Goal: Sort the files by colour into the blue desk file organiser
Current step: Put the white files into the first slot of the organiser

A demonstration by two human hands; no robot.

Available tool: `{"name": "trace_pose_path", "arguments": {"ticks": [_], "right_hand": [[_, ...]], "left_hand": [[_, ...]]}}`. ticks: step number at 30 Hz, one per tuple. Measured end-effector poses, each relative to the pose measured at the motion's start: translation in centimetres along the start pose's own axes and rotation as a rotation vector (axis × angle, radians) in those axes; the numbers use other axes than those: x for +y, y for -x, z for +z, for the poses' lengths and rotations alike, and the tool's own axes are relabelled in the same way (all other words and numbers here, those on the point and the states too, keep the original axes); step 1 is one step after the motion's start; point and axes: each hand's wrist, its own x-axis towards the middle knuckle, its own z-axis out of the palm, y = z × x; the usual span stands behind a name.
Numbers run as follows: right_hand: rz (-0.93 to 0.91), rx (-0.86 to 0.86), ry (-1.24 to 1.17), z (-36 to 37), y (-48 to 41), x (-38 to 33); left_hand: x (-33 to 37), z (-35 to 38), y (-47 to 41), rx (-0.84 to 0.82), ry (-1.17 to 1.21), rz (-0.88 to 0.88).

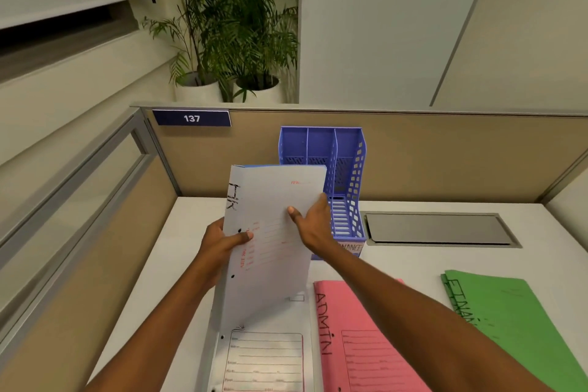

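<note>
1. Head view, counts: one blue perforated plastic desk file organiser (321,149) with three upright compartments stands at the back of the white worktop (413,264), against the tan partition (445,153).
2. One pale grey card file marked "HR" (273,232) is held upright above the worktop, in front of the organiser.
3. Hands: the left hand (219,242) grips the file's left edge with its thumb on the front. The right hand (313,223) grips the right edge in the same way.
4. Lying flat: one white file (264,356), one pink file marked "ADMIN" (359,337), and a green file (515,321) with a second green edge showing beneath it.
5. Also present: one grey metal hatch (439,227), one "137" plate (192,118) and two potted palms (222,25).
6. Hidden: the held file covers the organiser's lower left. The right wrist cuts its label to "NANCE", the right forearm crosses the green file's lettering, and the bottom edge crops the flat files.
</note>
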Motion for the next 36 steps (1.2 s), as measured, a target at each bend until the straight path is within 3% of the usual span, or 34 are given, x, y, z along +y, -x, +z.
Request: {"name": "trace_pose_path", "arguments": {"ticks": [11,17,22,28,36], "right_hand": [[-0.19,-0.016,-0.094,-2.4,-7.2,-9.7],[-0.249,-0.037,-0.171,-3.0,-9.6,-14.0],[-0.151,-0.106,-0.276,-3.1,-11.7,-16.2],[-0.197,-0.059,-0.254,-2.8,-14.0,-17.7],[-0.215,-0.049,-0.217,-2.4,-16.5,-16.5]], "left_hand": [[3.2,2.9,-1.8,0.196,0.101,0.144],[3.9,4.6,-2.4,0.247,0.042,0.22],[3.6,5.9,-3.9,0.165,-0.027,0.245],[2.9,7.3,-5.6,-0.022,0.037,0.15],[1.1,8.3,-8.9,-0.014,0.049,0.12]]}}
